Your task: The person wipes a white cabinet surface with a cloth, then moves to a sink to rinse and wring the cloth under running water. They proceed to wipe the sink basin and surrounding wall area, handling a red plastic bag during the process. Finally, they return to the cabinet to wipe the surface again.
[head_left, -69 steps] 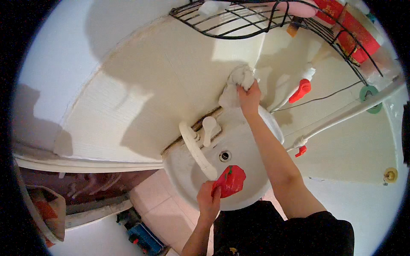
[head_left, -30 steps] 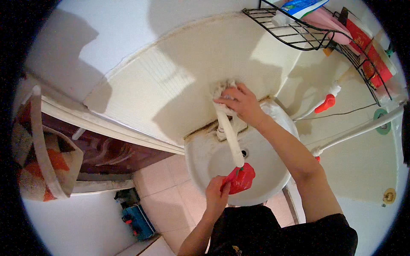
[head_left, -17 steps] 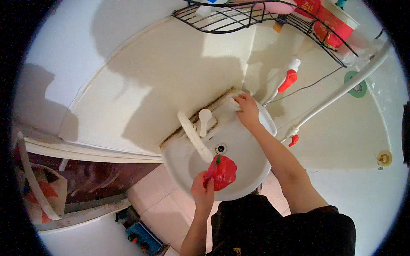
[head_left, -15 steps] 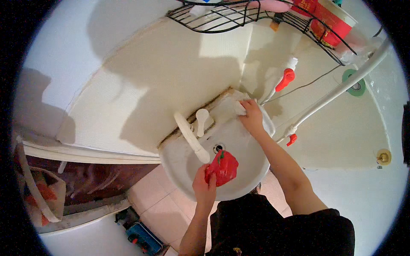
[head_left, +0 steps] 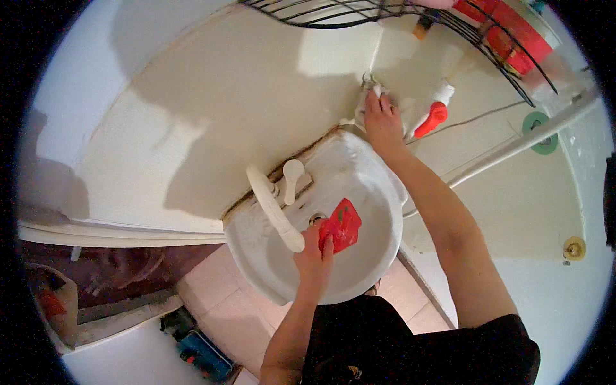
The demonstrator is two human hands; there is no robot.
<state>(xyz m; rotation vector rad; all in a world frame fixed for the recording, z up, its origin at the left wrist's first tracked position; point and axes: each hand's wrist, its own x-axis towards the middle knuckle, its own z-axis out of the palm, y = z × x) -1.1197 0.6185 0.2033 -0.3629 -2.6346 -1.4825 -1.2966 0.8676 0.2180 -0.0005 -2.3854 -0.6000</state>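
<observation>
Over the basin of the white sink [head_left: 378, 260], my left hand [head_left: 312, 260] grips a red plastic packet [head_left: 344, 224] with a small green mark, its fingers wrapped round the near side. The packet partly covers the drain. My right hand [head_left: 385, 128] is closed on a crumpled white cloth [head_left: 364, 106], pressed against the wall corner above the sink's back right edge. Whether it is fabric or paper I cannot tell. Beside my left hand curves the cream spout [head_left: 273, 212], with its lever handle [head_left: 292, 181] behind. Dark grime lines the sink's back edge.
A black wire rack [head_left: 359, 16] hangs above, with a red tub [head_left: 520, 45] on it. A red-handled valve [head_left: 432, 120] is just right of my right hand. A white pipe [head_left: 507, 151] slants across the right wall. A blue container [head_left: 208, 356] sits at lower left.
My right hand has moved from the sink's back right ledge up to the wall corner with the white cloth. My left hand still holds the red packet, now tilted differently. The view has shifted slightly.
</observation>
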